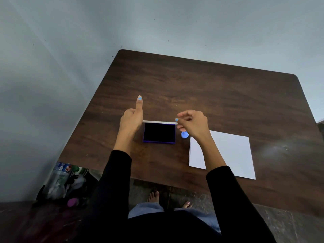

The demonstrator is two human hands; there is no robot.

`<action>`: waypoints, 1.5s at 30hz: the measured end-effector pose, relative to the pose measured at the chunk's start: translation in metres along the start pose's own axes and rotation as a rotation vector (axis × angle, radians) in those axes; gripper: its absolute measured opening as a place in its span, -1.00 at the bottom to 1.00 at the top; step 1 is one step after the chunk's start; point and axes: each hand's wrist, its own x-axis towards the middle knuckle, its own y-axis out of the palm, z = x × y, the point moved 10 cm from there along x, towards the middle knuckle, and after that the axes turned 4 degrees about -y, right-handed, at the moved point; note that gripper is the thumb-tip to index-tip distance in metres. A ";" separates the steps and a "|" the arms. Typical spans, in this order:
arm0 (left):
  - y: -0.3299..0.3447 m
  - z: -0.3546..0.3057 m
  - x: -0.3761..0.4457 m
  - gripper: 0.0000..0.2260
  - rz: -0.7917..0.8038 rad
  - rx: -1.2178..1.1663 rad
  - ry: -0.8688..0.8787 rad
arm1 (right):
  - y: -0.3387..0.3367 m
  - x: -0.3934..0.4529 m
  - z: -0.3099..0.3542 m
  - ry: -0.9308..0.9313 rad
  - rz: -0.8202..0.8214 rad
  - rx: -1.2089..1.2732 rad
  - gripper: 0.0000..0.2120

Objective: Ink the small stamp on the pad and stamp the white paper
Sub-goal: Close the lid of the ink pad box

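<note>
Both hands hold the pad [159, 132] lid [160, 122] open: left hand [130, 118] steadying its left end, right hand [192, 122] pinching the right. The small stamp [184, 134] stands free on the counter [201, 88] just right of the pad. It looks light and rigid; I'd pinch its top.

The ink pad [159, 132] lies open on the tabletop [210, 88], its lid [159, 122] raised at the far edge. The small stamp [184, 134] stands just right of it, and the white paper [233, 151] lies further right, nearer the front edge.

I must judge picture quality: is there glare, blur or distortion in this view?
Head view: wide-angle lens bends the table edges; a pale glare smudge sits right of the white paper; the hands and ink pad look fairly sharp; lighting is dim.
</note>
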 end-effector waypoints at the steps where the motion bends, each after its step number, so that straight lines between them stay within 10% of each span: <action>1: 0.001 0.004 -0.002 -0.49 0.013 -0.002 -0.006 | 0.003 -0.004 -0.001 0.013 0.028 0.006 -0.88; 27: 0.028 0.055 -0.015 -0.49 0.095 -0.003 -0.128 | 0.046 -0.030 -0.034 0.041 0.193 -0.469 -0.83; 34: 0.029 0.052 -0.013 -0.54 0.083 0.005 -0.124 | -0.028 -0.023 -0.013 -0.084 -0.235 -0.334 -0.88; 45: 0.033 0.045 -0.014 -0.51 0.108 -0.011 -0.087 | 0.008 -0.022 -0.029 -0.146 0.018 -0.499 -0.73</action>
